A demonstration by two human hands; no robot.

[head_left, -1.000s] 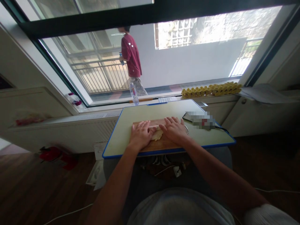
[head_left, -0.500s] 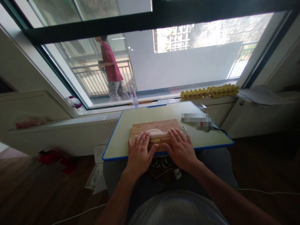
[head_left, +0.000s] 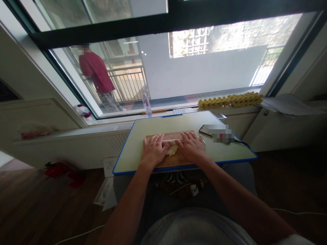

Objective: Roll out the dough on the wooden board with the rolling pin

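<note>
- fingers (head_left: pixel 156 140) of the left hand (head_left: pixel 154 150) lie flat and spread, pressing down on the left end of a rolling pin (head_left: pixel 171 139); they are open, not curled round it.
- fingers (head_left: pixel 190 137) of the right hand (head_left: pixel 192 147) are likewise stretched out flat, palm down, on the right end of the pin.
- rolling pin lies level, its long axis running left to right across the wooden board (head_left: pixel 178 157), ends pointing toward either side of the table (head_left: pixel 138 143).
- only the pin's middle shows between the two hands.
- pale dough (head_left: pixel 171 150) sits under and just in front of the pin, between the hands, on the board.
- board rests near the front edge of the blue-rimmed table, roughly at its middle.
- a dark phone-like thing (head_left: pixel 204 129) lies just right of the board, partly blurred.
- a water bottle (head_left: pixel 146 105) stands upright on the windowsill beyond the table; yellow egg trays (head_left: pixel 230 99) lie along the sill to the right.
- outside the glass, a person in a red shirt (head_left: pixel 95 71) stands by the railing.
</note>
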